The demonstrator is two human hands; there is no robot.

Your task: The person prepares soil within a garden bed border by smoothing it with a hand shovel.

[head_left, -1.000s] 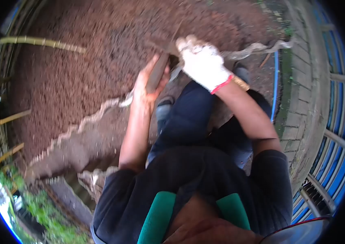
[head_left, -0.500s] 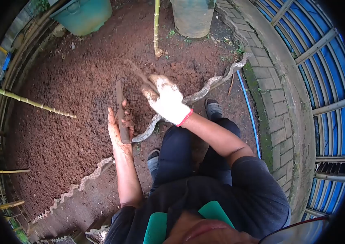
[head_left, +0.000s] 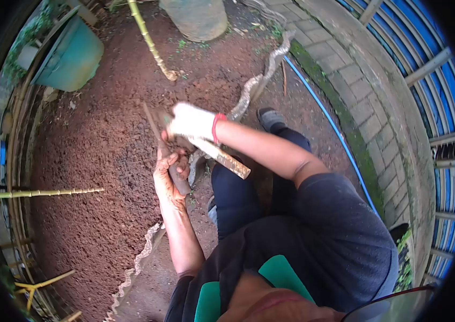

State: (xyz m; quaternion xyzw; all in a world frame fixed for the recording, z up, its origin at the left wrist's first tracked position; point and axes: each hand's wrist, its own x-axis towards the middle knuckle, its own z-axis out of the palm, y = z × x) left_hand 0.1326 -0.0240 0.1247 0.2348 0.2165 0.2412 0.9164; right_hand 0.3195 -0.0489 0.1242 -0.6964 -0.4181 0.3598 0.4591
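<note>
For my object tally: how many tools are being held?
2. A brown tool is in the bare left hand; a pale-handled tool is in the gloved right hand. Blur around the glove could hide more.

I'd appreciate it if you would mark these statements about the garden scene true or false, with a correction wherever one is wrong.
1. The right hand wears a white glove. True.
2. The left hand is gloved as well. False: it is bare, with soil on its skin.
3. The left hand grips a brown bar. True.
4. The blue tube lies across the middle of the soil bed. False: the blue tube runs outside the bed, beside the brick path.
5. A pale handle juts out from beneath the right hand. True.
</note>
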